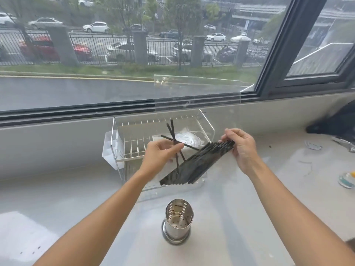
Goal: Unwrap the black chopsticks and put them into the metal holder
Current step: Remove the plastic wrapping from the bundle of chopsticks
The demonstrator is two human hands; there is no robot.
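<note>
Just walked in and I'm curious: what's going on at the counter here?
A person is unpacking black chopsticks. The right hand holds a flat pack of chopsticks in clear wrap, tilted over the counter. The left hand pinches a few loose chopsticks, splayed at angles. The metal holder stands upright on the counter, nearer the person, and looks empty. A clear dish rack sits behind, by the window.

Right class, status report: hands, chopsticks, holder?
Left hand gripping loose chopsticks. Right hand holding wrapped bundle. Metal holder empty, path clear.
</note>
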